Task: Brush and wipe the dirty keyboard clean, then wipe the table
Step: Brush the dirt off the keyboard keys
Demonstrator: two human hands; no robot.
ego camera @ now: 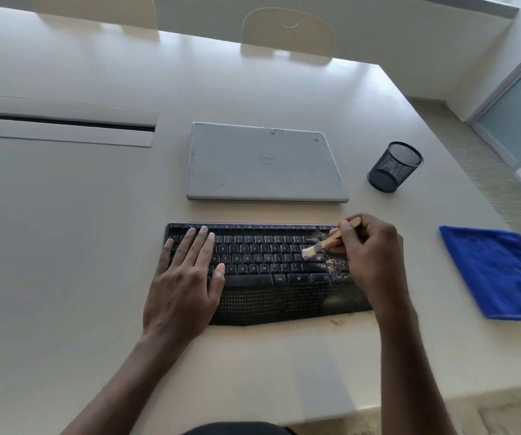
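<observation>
Right hand (370, 259) grips brush (323, 244) | bristles point left | keyboard (268, 273) lengthwise left-right

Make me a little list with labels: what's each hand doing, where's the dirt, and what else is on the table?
left hand: flat on the left half of the keyboard
right hand: holds the brush, bristles on the keys
dirt: specks on the keyboard's right end
table: closed laptop behind the keyboard, mesh cup, blue cloth on the right
</observation>
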